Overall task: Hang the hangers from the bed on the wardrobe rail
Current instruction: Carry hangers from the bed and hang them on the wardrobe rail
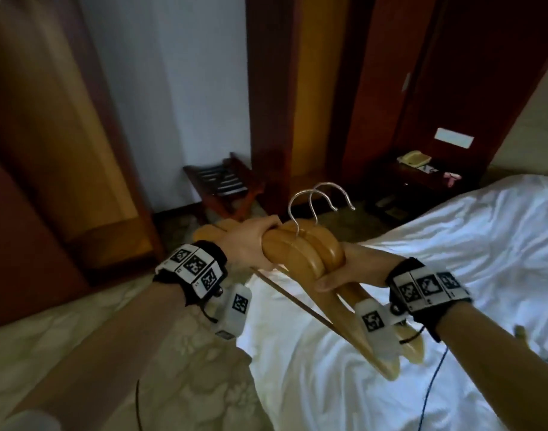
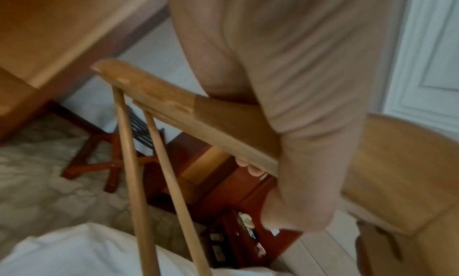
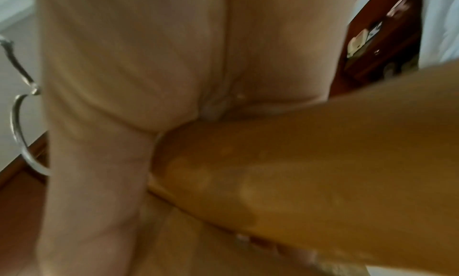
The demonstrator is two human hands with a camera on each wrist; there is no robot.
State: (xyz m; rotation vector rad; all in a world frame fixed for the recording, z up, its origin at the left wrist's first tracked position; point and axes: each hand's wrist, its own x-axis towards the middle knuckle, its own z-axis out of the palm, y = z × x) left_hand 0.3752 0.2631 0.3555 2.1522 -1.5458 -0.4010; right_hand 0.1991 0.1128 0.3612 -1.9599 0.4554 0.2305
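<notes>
Two pale wooden hangers [image 1: 300, 253] with metal hooks [image 1: 321, 194] are stacked together and held in the air above the white bed [image 1: 453, 244]. My left hand [image 1: 251, 244] grips their left shoulder, fingers curled over the top. My right hand [image 1: 347, 269] grips the right shoulder from below, thumb across the wood. The left wrist view shows the hanger arm [image 2: 174, 107] with two thin crossbars [image 2: 134, 172] under my palm. In the right wrist view the wood [image 3: 298, 172] fills the frame and the hooks [image 3: 19, 133] show at the left edge. No wardrobe rail can be made out.
A wooden luggage rack [image 1: 223, 185] stands ahead by the white wall. Dark wood panels and doors [image 1: 328, 88] rise behind it. A bedside table [image 1: 422, 172] with a telephone sits at the right. Patterned carpet [image 1: 142, 353] lies left of the bed. Another hanger's end [image 1: 519, 331] peeks out on the sheet.
</notes>
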